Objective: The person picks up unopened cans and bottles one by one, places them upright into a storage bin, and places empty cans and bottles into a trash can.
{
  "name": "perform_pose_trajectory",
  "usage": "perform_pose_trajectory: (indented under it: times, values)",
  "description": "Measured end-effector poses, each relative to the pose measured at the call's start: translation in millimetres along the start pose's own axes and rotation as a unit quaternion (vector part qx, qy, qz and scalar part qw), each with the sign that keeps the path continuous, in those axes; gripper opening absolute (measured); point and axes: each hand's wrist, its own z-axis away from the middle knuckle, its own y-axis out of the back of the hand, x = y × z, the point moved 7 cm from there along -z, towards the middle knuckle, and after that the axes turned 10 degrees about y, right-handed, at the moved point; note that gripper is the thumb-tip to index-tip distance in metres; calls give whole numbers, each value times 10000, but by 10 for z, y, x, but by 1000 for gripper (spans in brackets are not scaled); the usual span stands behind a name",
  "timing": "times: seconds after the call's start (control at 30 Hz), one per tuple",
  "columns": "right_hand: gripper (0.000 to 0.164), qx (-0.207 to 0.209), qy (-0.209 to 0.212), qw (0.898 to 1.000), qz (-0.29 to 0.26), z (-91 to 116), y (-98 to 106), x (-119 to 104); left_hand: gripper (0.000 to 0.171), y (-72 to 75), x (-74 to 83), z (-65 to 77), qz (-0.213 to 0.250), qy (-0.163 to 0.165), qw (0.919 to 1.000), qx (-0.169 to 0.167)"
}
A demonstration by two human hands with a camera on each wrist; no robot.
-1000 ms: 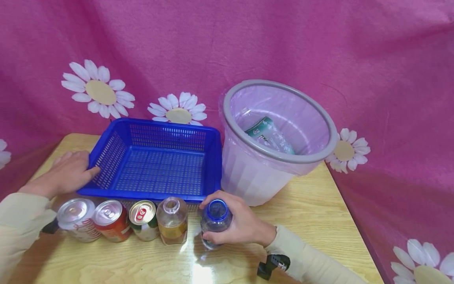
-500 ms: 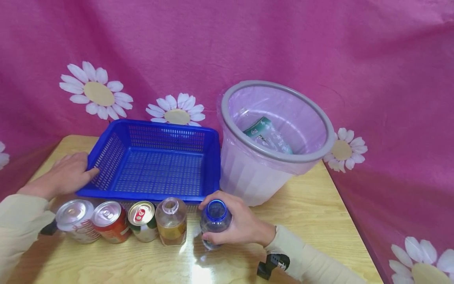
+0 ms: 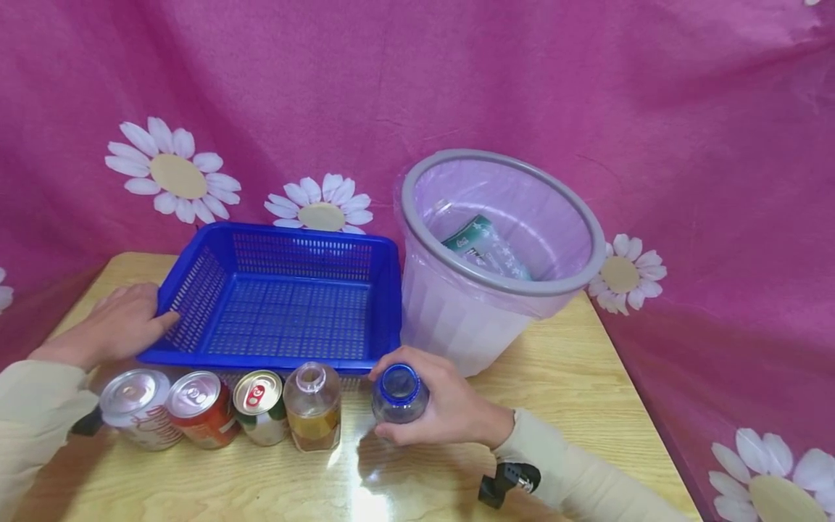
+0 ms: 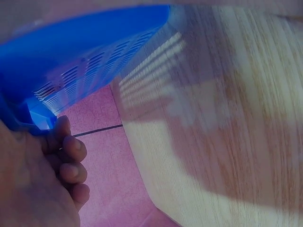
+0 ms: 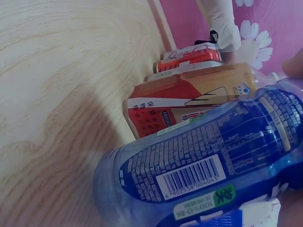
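My left hand (image 3: pixel 114 325) grips the left rim of a blue plastic basket (image 3: pixel 264 359), thumb over the inside edge. The left wrist view shows my curled fingertips beside the basket's slotted wall (image 4: pixel 90 66). In my right hand (image 3: pixel 453 402) is a clear plastic bottle (image 3: pixel 399 395), uncapped, with a blue ring at its neck. Its blue label with a barcode faces the right wrist view, where the bottle (image 5: pixel 184 175) stands close over the table. Left of it is an open bottle (image 3: pixel 313 413) of amber liquid.
Several drink cans stand in a row before the basket: a white can (image 3: pixel 140 409), a red can (image 3: pixel 202 411) and a green can (image 3: pixel 261 409). Right of the basket is a lined bin (image 3: pixel 463 319) with a green crumpled packet (image 3: pixel 479 235) inside. A pink daisy curtain hangs behind.
The right hand has shifted slightly right with the bottle, and the bottle's base has come away from its reflection on the table. The left hand keeps its grip on the basket.
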Motion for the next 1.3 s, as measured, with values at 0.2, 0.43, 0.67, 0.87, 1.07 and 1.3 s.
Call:
perform_pose_trajectory:
  times: [0.2, 0.43, 0.67, 0.87, 1.07, 1.3]
  values:
    - [60, 159, 99, 9991, 368, 13, 116, -60, 44, -17, -13, -5, 13, -2, 10000, -27]
    - [61, 321, 291, 9964, 722, 34, 275, -149, 43, -9, -20, -25, 78, -2, 10000, 24]
    - [61, 283, 318, 9949, 919, 86, 403, -203, 43, -18, -41, -16, 81, -31, 10000, 38]
    - [61, 277, 447, 9917, 1171, 116, 467, -255, 43, -27, -62, -31, 111, 12, 9999, 41]
    - [60, 266, 617, 9898, 1255, 109, 536, -325, 42, -25, -45, -26, 88, -10, 9999, 67]
    - [60, 264, 757, 9877, 1344, 115, 603, -388, 43, -18, -24, -29, 108, -34, 9999, 36]
